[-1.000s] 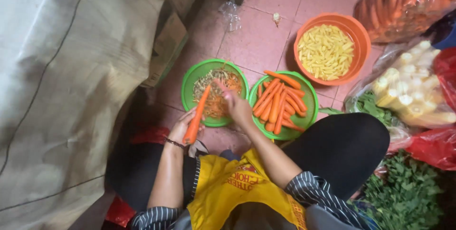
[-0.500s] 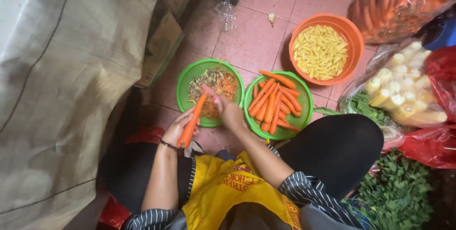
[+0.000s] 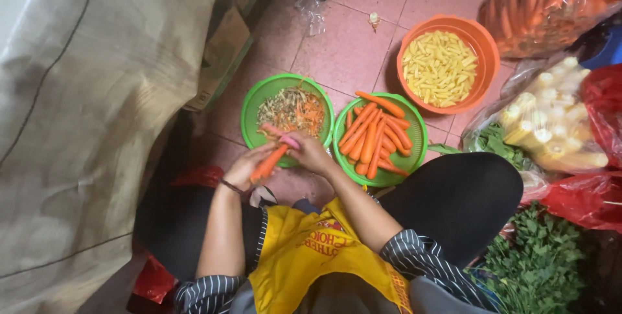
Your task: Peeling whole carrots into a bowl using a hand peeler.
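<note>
- Two bare hands meet just in front of the green bowl of peelings (image 3: 287, 112), at its near rim.
- Left hand (image 3: 245, 168): fingers curled closed around the lower end of a carrot (image 3: 271, 163), which slants up toward that bowl.
- Right hand (image 3: 310, 152): fingers bent over the carrot's upper end, closed on a small pink-handled peeler (image 3: 288, 141); how tightly cannot be told.
- Just right of the peelings bowl, touching it, a second green bowl (image 3: 414, 134) holds peeled carrots (image 3: 374, 134).
- Farther right and beyond, an orange bowl (image 3: 483, 45) holds pale yellow baby corn pieces (image 3: 439, 68).
- Right again lie clear bags of corn cobs (image 3: 551, 123) and whole carrots (image 3: 544, 3), red bags, and leafy greens (image 3: 538, 265).
- Floor (image 3: 350, 48): pinkish tiles, with a scrap of clear plastic beyond the peelings bowl.
- Left of that bowl hangs a large grey-tan sack cloth (image 3: 84, 106).
</note>
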